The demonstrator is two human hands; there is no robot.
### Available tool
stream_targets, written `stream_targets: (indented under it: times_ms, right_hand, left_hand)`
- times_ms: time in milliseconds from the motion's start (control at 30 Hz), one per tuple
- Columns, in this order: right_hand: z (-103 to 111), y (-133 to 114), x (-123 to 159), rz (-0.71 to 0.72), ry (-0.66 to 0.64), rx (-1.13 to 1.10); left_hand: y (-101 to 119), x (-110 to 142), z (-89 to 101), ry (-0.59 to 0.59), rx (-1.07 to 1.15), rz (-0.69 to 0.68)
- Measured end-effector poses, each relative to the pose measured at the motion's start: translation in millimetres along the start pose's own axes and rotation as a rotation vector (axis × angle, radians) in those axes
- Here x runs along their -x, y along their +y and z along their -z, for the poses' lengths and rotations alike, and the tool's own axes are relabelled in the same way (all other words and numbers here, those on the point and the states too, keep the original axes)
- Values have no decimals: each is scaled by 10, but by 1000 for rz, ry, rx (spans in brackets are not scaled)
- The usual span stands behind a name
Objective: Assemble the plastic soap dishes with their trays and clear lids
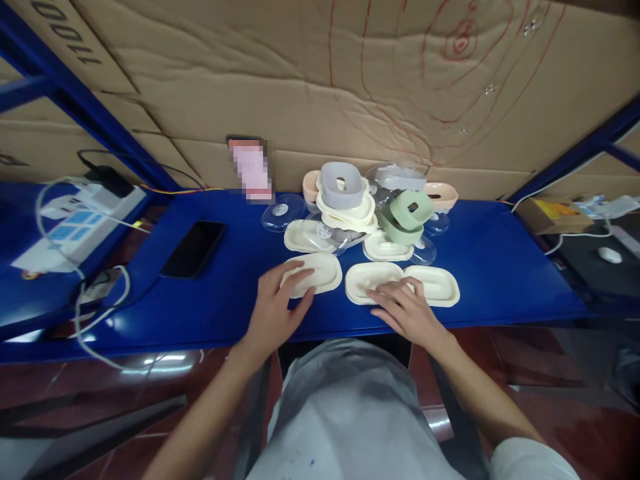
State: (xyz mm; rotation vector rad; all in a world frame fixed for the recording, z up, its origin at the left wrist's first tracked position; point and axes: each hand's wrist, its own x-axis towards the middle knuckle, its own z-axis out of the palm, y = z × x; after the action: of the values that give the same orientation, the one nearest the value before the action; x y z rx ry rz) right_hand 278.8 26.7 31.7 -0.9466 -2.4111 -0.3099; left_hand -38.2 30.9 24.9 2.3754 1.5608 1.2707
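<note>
Left hand (276, 300): fingers loose and lightly curled, not clamped on anything, draped over a pale cream, oval, shallow plastic-looking tray (326, 273) at 11 o'clock (reading the clock from the middle of the front edge). Right hand (413, 313): same deal, relaxed and spread over the join between a matching middle tray (357, 283) at 1 and a matching right tray (447, 288) at 2. Overlapping or just touching there, can't tell. Can't make out the pressure either.

Up at 12, a real jumble: light grey rounded plastic tub (343, 192) on top of a cream tray stack (367, 217), mint-green plastic tubs (400, 210) tipped toward 1, clear plastic lids (283, 213) on both sides. Out at 10, a flat black phone (195, 248) on the glossy blue bench (500, 267).

Biggest worry: that pile. Could topple from a tray shoved too far toward 12, with the grey tub perched so high. Could also lose a tray off the front edge by dragging back carelessly toward 6.
</note>
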Motion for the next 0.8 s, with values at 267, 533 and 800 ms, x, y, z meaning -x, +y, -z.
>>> stream_targets:
  times_ms: [267,533,800]
  right_hand:
    - [-271,-75,-618,574,-11,-192]
    - [-616,-268,-555,532,-129,-667]
    - [-638,-335,-486,383,-108,-692]
  left_hand:
    - [-461,-1120,-7,30,-134,-452]
    - [-704,-1079,-82,17,21,-404]
    - [-696,-1059,-11,-126,158,-405]
